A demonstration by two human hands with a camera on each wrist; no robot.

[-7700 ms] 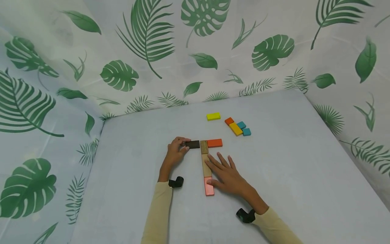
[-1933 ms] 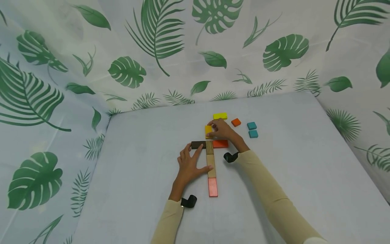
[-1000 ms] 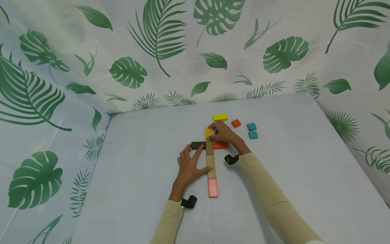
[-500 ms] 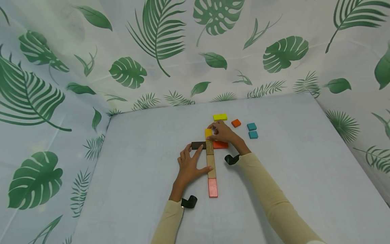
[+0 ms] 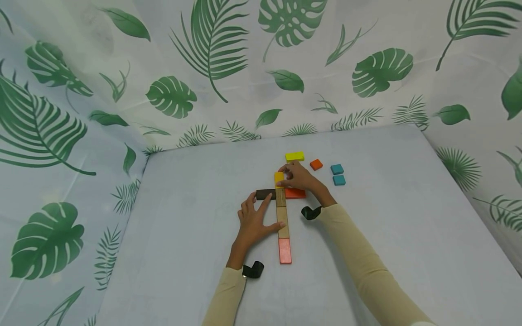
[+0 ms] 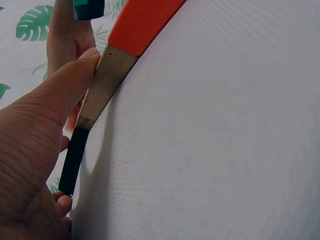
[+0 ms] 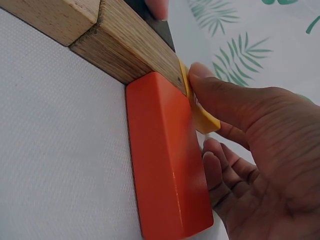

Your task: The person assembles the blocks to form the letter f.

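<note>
Fingers [image 7: 236, 135] of the right hand [image 5: 299, 175] clamp a flat yellow block [image 5: 279, 179] touching a grained brown block [image 5: 280, 198]. The left hand [image 5: 252, 222], fingers spread apart, touches a dark oblong block [image 5: 264, 194] and a pale wooden block [image 5: 282, 215]; a smooth orange block [image 7: 170, 165] abuts the brown one.

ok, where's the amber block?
Head view, right of centre: the amber block is in the right hand, against the far end of the darker wood block, nearer the person than the lime block.
</note>
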